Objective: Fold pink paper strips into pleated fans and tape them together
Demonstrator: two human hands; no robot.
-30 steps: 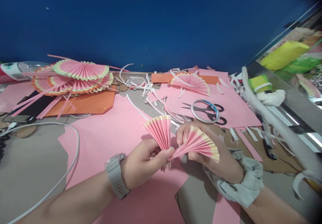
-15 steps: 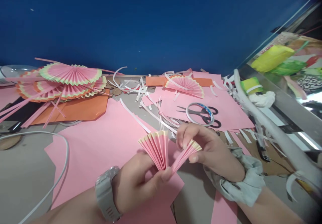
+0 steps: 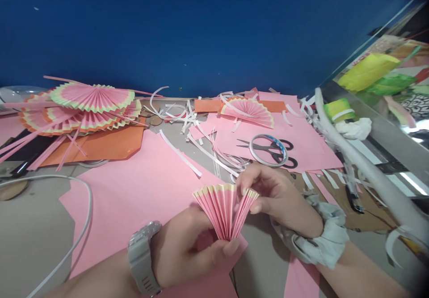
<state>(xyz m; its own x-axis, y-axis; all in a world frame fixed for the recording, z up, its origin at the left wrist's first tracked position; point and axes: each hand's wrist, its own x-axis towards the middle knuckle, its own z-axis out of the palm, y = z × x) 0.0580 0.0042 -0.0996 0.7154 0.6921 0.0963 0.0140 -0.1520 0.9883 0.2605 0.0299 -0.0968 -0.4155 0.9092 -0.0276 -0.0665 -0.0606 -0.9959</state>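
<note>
A pleated pink paper fan (image 3: pixel 219 206) with a pale yellow edge is held between both hands, its folds spread at the top and gathered at the bottom. My left hand (image 3: pixel 187 244), with a grey watch on the wrist, pinches the gathered base. My right hand (image 3: pixel 268 195), with a pale scrunchie on the wrist, pinches the fan's right-hand folds near the yellow edge. Under the hands lies a large pink paper sheet (image 3: pixel 134 199). Behind my right hand, black scissors (image 3: pixel 261 147) and a roll of tape (image 3: pixel 252 153) rest on another pink sheet (image 3: pixel 231 137).
Several finished paper fans (image 3: pixel 94 98) are stacked at the left on orange paper (image 3: pixel 110 148). One more fan (image 3: pixel 248 110) lies at the back. White paper strips (image 3: pixel 181 153) are scattered about. A cutter (image 3: pixel 353 199) and a white pipe-like bar (image 3: pixel 362 159) are at the right; a white cable (image 3: pixel 89 199) curves at left.
The right-hand folds have swung up and left toward the rest of the fan, narrowing the gap. My right hand moved slightly left with them; my left hand still grips the base.
</note>
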